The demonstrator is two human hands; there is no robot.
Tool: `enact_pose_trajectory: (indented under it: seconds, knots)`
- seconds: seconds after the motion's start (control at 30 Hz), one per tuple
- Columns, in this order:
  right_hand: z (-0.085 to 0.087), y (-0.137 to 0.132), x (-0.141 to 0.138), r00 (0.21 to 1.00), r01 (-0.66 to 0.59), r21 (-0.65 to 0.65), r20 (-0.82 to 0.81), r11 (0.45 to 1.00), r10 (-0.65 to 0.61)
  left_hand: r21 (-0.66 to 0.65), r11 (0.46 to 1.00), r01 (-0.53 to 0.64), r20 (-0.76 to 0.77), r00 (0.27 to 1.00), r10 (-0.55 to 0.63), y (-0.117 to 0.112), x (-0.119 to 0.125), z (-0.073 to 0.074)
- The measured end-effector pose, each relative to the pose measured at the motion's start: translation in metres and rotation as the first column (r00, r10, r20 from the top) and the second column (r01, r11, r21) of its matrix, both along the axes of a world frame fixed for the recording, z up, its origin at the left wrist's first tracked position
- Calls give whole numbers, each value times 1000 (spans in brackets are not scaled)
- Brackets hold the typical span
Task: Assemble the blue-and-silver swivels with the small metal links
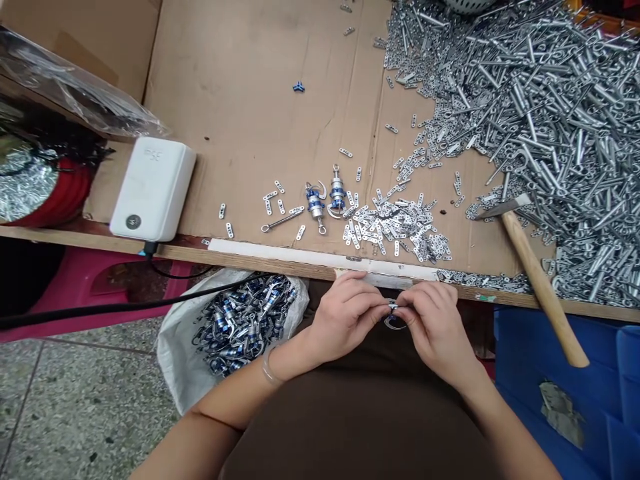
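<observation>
My left hand (pixel 346 315) and my right hand (pixel 433 319) meet at the table's front edge, thumbs and fingertips pinched together. Between them is a small metal claw piece (pixel 396 325) with a curved silver hook and a bit of blue; fingers hide most of it. Just beyond the edge lies a loose pile of small flat metal links (pixel 395 225) with holes. Left of that pile rest two blue-and-silver claw assemblies, one with its ring towards me (pixel 315 202) and one with its ring pointing away (pixel 337 190). A thin eye rod (pixel 283 219) lies beside them.
A hammer (pixel 545 290) overhangs the front edge at right, before a big heap of metal rods (pixel 545 100). A white power bank (pixel 153 187) with a black cable stands at left. Below hangs a white sack (pixel 175 363) of claw assemblies. A blue part (pixel 299 87) lies farther back.
</observation>
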State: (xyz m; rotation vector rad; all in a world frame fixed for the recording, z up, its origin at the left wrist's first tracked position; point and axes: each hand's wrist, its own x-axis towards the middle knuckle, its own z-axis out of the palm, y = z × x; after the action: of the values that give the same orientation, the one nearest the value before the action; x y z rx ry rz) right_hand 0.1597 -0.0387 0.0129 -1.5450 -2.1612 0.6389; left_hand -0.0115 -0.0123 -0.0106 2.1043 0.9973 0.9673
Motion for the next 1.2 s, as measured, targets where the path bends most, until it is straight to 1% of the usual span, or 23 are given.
enact_pose_trajectory:
  seconds: [0.13,0.2,0.27,0.33,0.4,0.47,0.53,0.63,0.73,0.8,0.87,0.93,0.97,1.07,1.13,1.17,1.2]
  knots:
    - [0,-2,-1,1000,-8,56,20,998,6,-3,1000,-18,-17,1000,18,-2,1,1]
    - [-1,-1,0,1000,15,14,6,1000,-15,35,999,3,-64,998,-1,-2,-1,0]
    - [-3,1,2,999,47,-96,-17,994,-49,136,988,68,-149,988,-47,1,-3,-2]
    - [-6,4,3,995,95,-185,-18,978,-100,271,953,136,-265,962,-62,4,-5,-7]
    - [-9,7,3,985,171,-188,10,967,-172,380,912,156,-350,937,-15,7,-5,-14]
    - [-11,12,4,968,248,-143,57,958,-243,430,893,134,-371,928,39,9,-3,-19]
    - [-11,19,6,958,281,-124,85,952,-272,421,901,101,-366,928,68,10,0,-21]
    - [-10,35,9,949,314,-106,72,943,-308,351,935,59,-394,915,90,8,4,-18]
    - [-12,52,6,921,365,17,139,931,-364,293,956,32,-401,912,92,5,6,-14]
    - [-13,60,3,906,352,73,223,933,-359,267,964,2,-368,924,100,4,6,-13]
    - [-12,62,3,911,335,72,229,939,-343,246,969,-32,-305,946,109,4,6,-13]
    - [-7,58,7,944,306,18,124,952,-306,233,971,-56,-231,966,111,4,5,-15]
    - [-4,54,9,963,268,-27,53,963,-266,229,972,-62,-199,974,109,4,5,-15]
    - [1,39,14,991,87,-152,-86,984,-101,221,973,-62,-146,985,96,5,4,-16]
    - [1,29,13,992,10,-164,-119,986,-30,220,974,-59,-139,986,91,5,4,-15]
    - [-1,25,10,991,5,-144,-134,990,-24,220,974,-60,-140,986,92,6,4,-14]
    - [-3,21,7,988,26,-113,-151,993,-43,221,973,-61,-143,985,94,6,4,-14]
